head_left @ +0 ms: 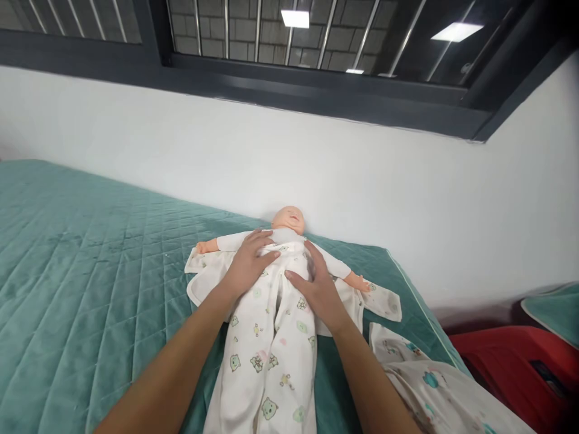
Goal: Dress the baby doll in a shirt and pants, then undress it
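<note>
Touching doll's [289, 220] pants [269, 352] w/ L hand [246, 263] & R hand [323, 293], fingers [317, 258] spread, grip unclear.

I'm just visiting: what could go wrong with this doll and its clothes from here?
The doll has its head close to the wall, so a push that way could bump it.

The left fingers and right fingers are on either side of the printed trousers near the waist; an uneven tug might leave them crooked.

The top spread under the doll's arms could bunch up if the doll shifts.
</note>
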`<state>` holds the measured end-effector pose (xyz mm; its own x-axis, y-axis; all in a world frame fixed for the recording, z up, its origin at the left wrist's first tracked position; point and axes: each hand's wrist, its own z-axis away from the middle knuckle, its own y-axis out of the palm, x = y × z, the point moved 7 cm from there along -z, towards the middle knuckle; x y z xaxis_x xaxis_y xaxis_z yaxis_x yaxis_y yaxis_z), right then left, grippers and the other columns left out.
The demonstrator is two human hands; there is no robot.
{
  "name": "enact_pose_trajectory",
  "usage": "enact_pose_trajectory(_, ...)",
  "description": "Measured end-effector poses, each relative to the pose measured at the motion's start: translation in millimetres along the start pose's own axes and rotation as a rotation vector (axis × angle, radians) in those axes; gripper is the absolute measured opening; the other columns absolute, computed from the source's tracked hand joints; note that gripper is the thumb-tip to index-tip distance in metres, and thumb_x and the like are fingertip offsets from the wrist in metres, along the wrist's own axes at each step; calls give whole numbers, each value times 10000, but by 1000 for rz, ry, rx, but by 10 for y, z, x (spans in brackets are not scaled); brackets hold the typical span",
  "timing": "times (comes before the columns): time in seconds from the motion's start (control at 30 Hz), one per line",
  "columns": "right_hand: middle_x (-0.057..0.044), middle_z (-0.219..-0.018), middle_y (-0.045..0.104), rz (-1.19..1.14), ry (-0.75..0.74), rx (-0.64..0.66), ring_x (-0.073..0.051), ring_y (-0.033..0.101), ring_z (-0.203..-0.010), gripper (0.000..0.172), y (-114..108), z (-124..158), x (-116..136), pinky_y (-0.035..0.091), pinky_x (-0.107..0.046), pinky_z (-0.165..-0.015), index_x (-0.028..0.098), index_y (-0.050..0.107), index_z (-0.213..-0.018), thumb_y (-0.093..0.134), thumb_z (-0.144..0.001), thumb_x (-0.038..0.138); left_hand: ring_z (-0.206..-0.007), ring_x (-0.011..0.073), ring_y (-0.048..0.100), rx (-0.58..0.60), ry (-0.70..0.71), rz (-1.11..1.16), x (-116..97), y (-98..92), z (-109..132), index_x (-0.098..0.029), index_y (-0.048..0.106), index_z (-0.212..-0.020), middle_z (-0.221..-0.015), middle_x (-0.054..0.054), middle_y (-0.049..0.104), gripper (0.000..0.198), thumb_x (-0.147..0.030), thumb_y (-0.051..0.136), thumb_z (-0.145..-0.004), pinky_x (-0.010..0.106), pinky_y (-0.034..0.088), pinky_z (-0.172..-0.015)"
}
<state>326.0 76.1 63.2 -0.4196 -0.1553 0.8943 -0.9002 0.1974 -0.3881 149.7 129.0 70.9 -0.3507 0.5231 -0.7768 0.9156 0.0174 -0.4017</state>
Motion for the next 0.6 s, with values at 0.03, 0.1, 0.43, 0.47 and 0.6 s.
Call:
enact_pose_trajectory(0.03, -51, -1569, 338, 7, -8, 2, -283, 288, -1453, 808, -9, -1, 8, 235, -511, -1203, 294, 381, -1455, 728, -750, 481, -1333, 203, 452, -41, 69, -43, -72, -24, 21, -233, 666, -987, -1327, 37, 609, 162, -346, 576, -914, 364, 353, -1133)
enact_pose_trajectory(0.1, -43, -1569, 333, 36, -50, 6, -281, 285, -1452, 768, -23, -2, 36, 229, -504, -1203, 306, 400, -1442, 721, -762, 465, -1180, 199, 537, -108, 218, -152, -224, -58, 75, -214, 660, -963, -1199, 63, 651, 159, -282, 516, -945, 364, 411, -1054)
enact_pose_trajectory(0.43, -48, -992, 584, 415, -398, -141, -247, 523, -1014, 208, -20, 111, 324, 399, -425, -951, 248, 565, -845, 679, -824, 421, -837, 218, 514, -59, 412, -456, -355, 8, 184, -194, 632, -911, -852, 72, 620, 263, -286, 395, -980, 370, 410, -789)
enact_pose_trajectory(0.47, -37, -897, 582, 482, -399, -151, -243, 524, -939, 233, -9, 126, 341, 397, -418, -904, 248, 541, -791, 662, -837, 441, -821, 218, 512, -50, 403, -482, -346, 16, 181, -194, 627, -893, -827, 70, 617, 270, -293, 391, -979, 374, 397, -780)
enact_pose_trajectory(0.6, -4, -706, 549, 602, -412, -165, -215, 519, -784, 353, -4, 176, 374, 363, -386, -837, 245, 450, -675, 574, -896, 490, -804, 212, 541, -19, 363, -553, -309, 17, 189, -203, 617, -837, -787, 59, 636, 301, -328, 385, -983, 378, 356, -778)
